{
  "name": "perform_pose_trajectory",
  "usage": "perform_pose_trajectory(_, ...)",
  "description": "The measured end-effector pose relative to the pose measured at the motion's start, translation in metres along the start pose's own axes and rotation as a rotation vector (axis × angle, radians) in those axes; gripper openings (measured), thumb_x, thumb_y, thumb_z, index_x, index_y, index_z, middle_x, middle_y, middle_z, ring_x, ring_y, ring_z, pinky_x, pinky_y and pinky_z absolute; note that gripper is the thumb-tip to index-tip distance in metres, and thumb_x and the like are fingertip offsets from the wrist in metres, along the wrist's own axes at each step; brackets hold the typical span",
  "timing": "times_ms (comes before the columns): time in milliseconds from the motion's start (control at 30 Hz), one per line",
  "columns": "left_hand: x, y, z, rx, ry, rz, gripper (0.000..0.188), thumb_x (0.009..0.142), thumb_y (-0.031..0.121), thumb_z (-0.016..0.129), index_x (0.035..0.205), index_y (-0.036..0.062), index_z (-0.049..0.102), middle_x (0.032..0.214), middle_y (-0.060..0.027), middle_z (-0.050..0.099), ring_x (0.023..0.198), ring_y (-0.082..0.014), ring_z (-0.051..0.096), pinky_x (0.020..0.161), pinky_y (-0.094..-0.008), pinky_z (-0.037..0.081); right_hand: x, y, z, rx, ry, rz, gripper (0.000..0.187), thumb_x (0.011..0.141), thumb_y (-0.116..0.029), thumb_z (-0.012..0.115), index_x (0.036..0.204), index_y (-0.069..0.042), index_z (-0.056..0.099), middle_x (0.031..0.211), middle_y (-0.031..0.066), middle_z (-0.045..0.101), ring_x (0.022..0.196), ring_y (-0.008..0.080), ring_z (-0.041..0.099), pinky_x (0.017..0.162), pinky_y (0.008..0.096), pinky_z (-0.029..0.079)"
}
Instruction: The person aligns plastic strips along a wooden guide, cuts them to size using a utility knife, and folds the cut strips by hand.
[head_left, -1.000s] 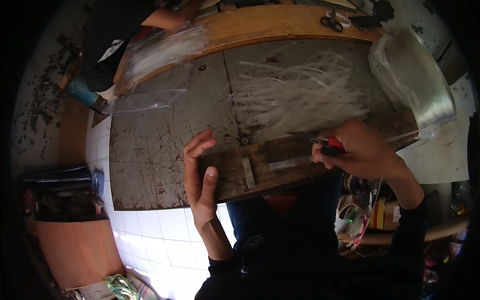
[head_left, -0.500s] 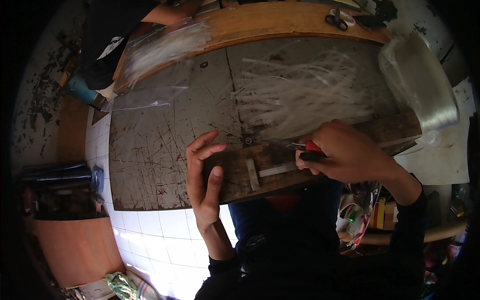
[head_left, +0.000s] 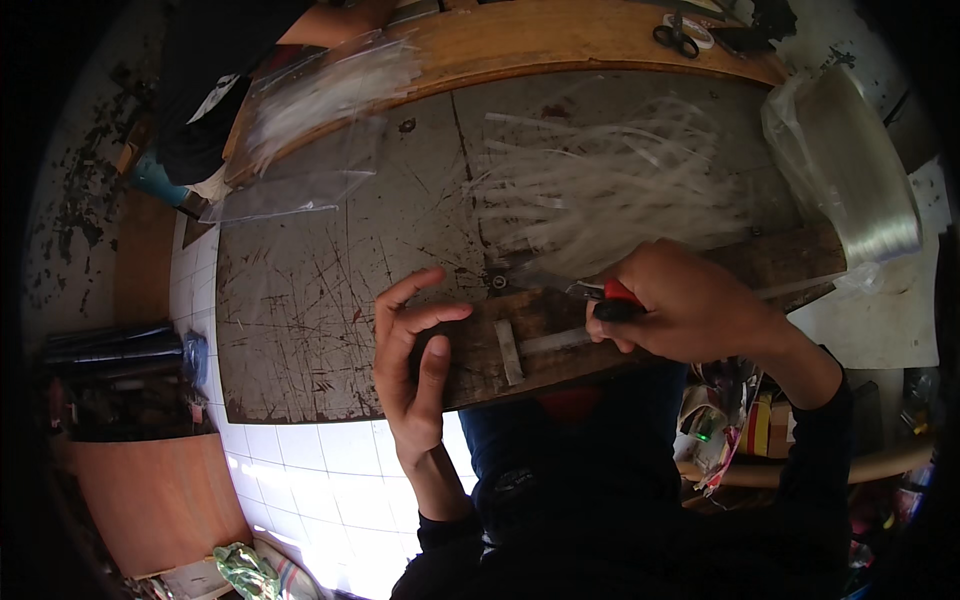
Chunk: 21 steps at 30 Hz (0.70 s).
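1. My R hand (head_left: pixel 680 300) is closed round a red-black tool (head_left: pixel 622 301), its metal end pointing L over the board; can't tell if the same fingers pinch the strip too
2. My L hand (head_left: pixel 410 350) is open, fingers spread & curved, holding nothing I can see, by the board's L end
3. Clear strip (head_left: pixel 556 340) lies along the dark wooden board (head_left: pixel 552 312), btwn my R hand & a pale crosspiece (head_left: pixel 508 352); its R part is hidden under my hand
4. To do this well, I'd say: strip flat & straight along the board, no twist, w/ light even tension
5. Prob best to have L fingers well off the tool's metal end, & to square the strip's end to the crosspiece b4 any cut
6. Slick plastic prob slides easily, so a firm pinch helps
7. Surface: grey desk (head_left: pixel 290 300), heavily scratched; loose pile of clear strips (head_left: pixel 610 180) just beyond the board, big clear roll (head_left: pixel 850 170) part-wrapped in plastic at far R
8. Room: wooden desk (head_left: pixel 500 45) behind, w/ black scissors (head_left: pixel 676 40) & a co-worker's arm (head_left: pixel 335 25) near a plastic bag (head_left: pixel 335 95); white tiled floor (head_left: pixel 330 460) lower L, stained wall (head_left: pixel 80 220) beyond
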<state>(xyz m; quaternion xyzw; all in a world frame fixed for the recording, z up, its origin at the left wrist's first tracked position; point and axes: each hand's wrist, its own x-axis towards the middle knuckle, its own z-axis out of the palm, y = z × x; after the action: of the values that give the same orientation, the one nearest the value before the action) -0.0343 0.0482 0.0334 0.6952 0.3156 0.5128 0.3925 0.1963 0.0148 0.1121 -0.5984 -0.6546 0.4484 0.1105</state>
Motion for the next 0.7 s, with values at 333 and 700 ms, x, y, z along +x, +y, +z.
perform_pose_trajectory(333, 0.002, 0.0, -0.002, 0.192, -0.091, 0.098, 0.018, 0.075, 0.015, 0.055, 0.083, 0.0064, 0.069, 0.107, -0.012, 0.056, 0.112, -0.0314, 0.045, 0.098, -0.0465, 0.03, 0.0, -0.007, 0.0, -0.061, 0.01, 0.034, 0.024, 0.077, -0.016, 0.063, 0.065, 0.004, 0.055, 0.058, 0.0153, 0.055, 0.061, 0.0284, 0.06, 0.059, 0.0377, 0.044)
perform_pose_trajectory(700, -0.023, 0.042, 0.022, 1.03, -0.217, 0.586, 0.018, 0.08, 0.033, 0.06, 0.095, 0.0257, 0.066, 0.092, 0.0137, 0.062, 0.091, -0.0009, 0.056, 0.106, -0.0455, 0.016, 0.0, -0.007, 0.002, -0.157, 0.064, -0.066, 0.024, 0.08, -0.017, 0.06, 0.061, -0.002, 0.059, 0.051, 0.0052, 0.057, 0.047, 0.0163, 0.057, 0.05, 0.0303, 0.043)
